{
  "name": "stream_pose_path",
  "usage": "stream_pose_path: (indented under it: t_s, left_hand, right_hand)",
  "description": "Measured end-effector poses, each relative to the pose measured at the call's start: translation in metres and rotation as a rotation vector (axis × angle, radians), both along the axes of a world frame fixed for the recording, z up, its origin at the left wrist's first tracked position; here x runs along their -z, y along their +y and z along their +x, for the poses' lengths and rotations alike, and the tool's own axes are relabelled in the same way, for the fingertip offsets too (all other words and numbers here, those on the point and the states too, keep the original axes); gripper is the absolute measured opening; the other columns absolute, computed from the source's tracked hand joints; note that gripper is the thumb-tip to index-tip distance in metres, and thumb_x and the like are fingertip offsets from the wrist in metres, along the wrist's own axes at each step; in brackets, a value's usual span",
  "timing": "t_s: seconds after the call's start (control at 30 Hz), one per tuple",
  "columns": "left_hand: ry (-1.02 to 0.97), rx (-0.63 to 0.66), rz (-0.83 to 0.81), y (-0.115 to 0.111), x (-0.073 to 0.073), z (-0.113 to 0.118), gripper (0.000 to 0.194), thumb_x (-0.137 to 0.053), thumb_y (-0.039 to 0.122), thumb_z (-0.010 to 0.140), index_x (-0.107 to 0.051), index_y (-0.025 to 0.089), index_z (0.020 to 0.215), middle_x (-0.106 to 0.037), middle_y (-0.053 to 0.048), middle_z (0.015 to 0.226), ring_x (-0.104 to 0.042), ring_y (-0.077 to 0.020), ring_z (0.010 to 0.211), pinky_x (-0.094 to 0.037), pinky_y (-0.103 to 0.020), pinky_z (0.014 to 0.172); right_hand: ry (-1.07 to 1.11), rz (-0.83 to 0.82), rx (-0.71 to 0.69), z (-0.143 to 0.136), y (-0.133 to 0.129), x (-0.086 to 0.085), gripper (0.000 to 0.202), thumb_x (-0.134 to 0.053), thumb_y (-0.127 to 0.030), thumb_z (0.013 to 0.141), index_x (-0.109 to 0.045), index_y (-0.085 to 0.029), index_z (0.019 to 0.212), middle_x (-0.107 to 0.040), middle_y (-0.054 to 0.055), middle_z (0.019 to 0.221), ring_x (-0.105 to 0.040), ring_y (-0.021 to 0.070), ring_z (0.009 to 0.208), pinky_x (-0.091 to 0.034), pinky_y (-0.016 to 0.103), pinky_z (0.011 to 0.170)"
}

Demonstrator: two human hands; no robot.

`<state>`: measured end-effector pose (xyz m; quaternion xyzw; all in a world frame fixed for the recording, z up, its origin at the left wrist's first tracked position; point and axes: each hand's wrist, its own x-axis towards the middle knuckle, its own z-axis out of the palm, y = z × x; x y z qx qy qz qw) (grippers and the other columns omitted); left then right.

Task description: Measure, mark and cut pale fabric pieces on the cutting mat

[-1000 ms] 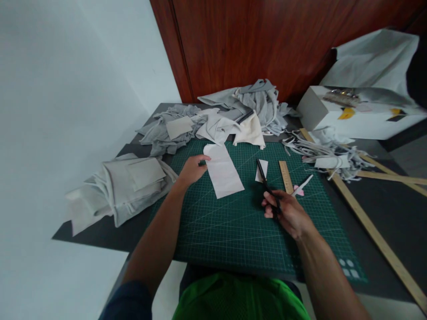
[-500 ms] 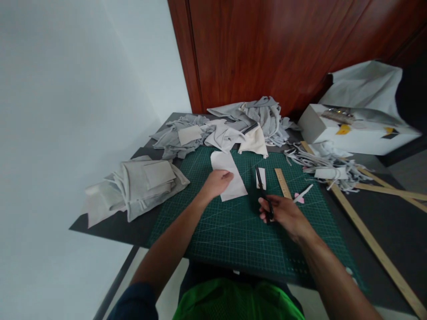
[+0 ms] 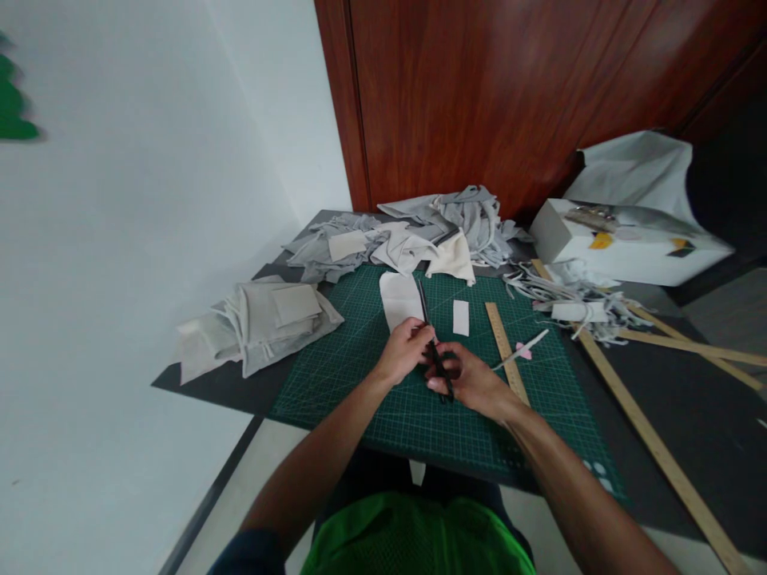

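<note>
Black scissors (image 3: 440,371) are gripped in my right hand (image 3: 470,379), their blades pointing up and slightly left along the right side of a white fabric piece (image 3: 400,295). My left hand (image 3: 406,350) is closed at the lower end of that fabric, beside the scissors; its fingertips pinch the material close to the blades. Both hands are over the green cutting mat (image 3: 383,415). To the right of the fabric lies a small white rectangle (image 3: 461,318), and past it a wooden ruler (image 3: 498,327).
Folded grey fabric (image 3: 264,323) lies at the left. Crumpled grey cloth (image 3: 473,216) fills the back. At the right are cut strips (image 3: 587,299), long wooden sticks (image 3: 653,439) and a white box (image 3: 635,255). A thin white strip (image 3: 533,346) crosses the ruler.
My right hand has moved left with the scissors, up to the fabric's lower right side. My left hand has shifted right and down, next to the scissors. The view has shifted slightly.
</note>
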<state>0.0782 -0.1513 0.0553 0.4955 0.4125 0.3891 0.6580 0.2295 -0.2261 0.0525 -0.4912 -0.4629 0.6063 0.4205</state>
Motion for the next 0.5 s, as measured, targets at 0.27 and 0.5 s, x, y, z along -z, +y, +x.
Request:
stream_pose_path:
  t_s: [0.27, 0.5]
  left_hand:
    - [-0.017, -0.057, -0.011, -0.009, 0.012, 0.004, 0.026, -0.069, 0.041, 0.093, -0.055, 0.019, 0.096, -0.072, -0.002, 0.083, -0.076, -0.0197, 0.072, -0.062, -0.03, 0.059]
    - [0.066, -0.032, 0.022, -0.004, 0.006, -0.001, 0.013, -0.061, 0.025, 0.098, -0.061, 0.015, 0.089, -0.074, -0.006, 0.083, -0.073, -0.0144, 0.069, -0.058, -0.023, 0.059]
  right_hand:
    - [0.103, -0.139, -0.01, 0.003, -0.008, 0.002, 0.058, -0.098, -0.048, 0.058, -0.06, -0.018, 0.089, -0.074, 0.002, 0.076, -0.074, 0.0164, 0.07, -0.06, 0.03, 0.07]
    - [0.05, -0.061, -0.039, -0.011, -0.009, -0.005, 0.058, -0.086, -0.067, 0.07, -0.069, -0.013, 0.084, -0.072, 0.004, 0.076, -0.065, 0.0113, 0.058, -0.049, 0.023, 0.051]
